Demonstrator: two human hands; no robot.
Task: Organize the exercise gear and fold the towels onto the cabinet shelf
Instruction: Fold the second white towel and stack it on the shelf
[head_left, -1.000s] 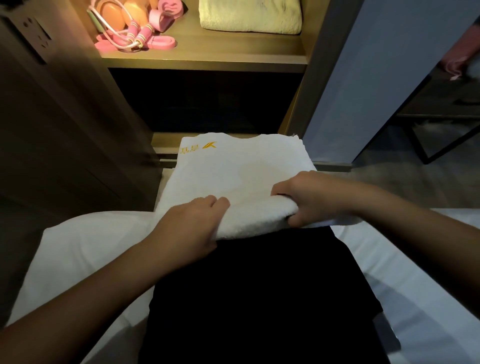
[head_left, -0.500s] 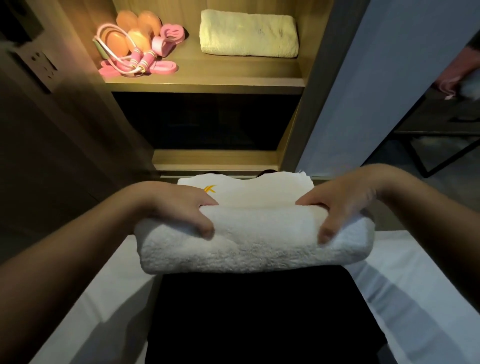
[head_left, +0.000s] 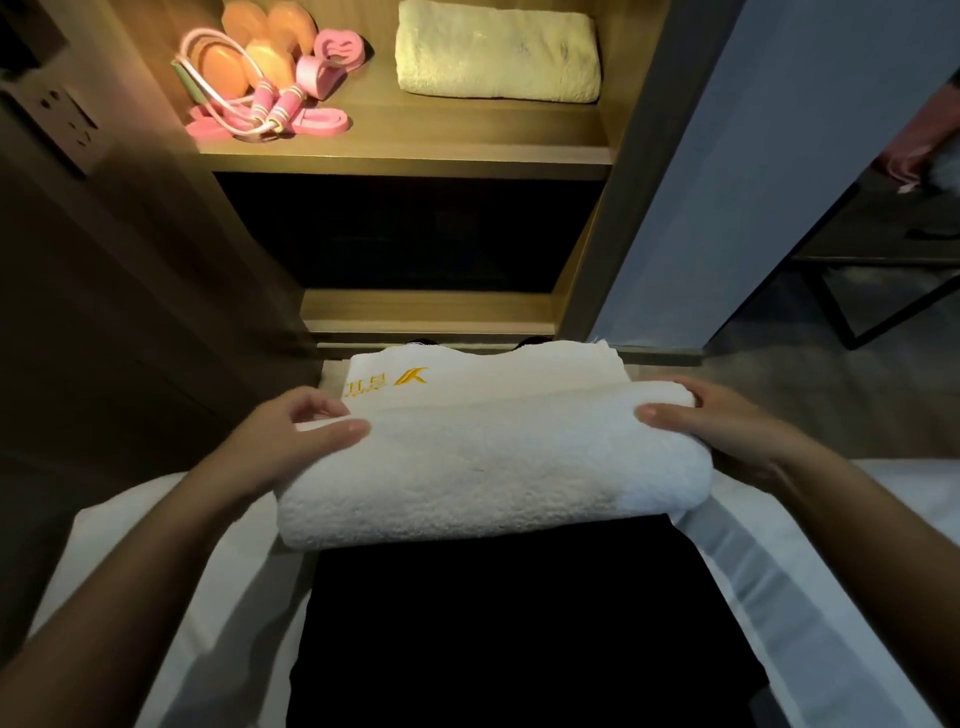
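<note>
From my remote seat I see the folded white towel (head_left: 488, 462) lying crosswise over a dark-clad lap, near the front edge of the bed (head_left: 130, 545); I cannot tell whether it rests there or is lifted. The left hand (head_left: 291, 441) pinches its left end, thumb on top and fingers curled behind. The right hand (head_left: 727, 431) clasps the right end the same way. On the lit cabinet shelf (head_left: 415, 140), a yellow towel (head_left: 498, 52) sits at the right end, and a skipping rope (head_left: 260, 104) and dumbbells (head_left: 270, 57) at the left.
</note>
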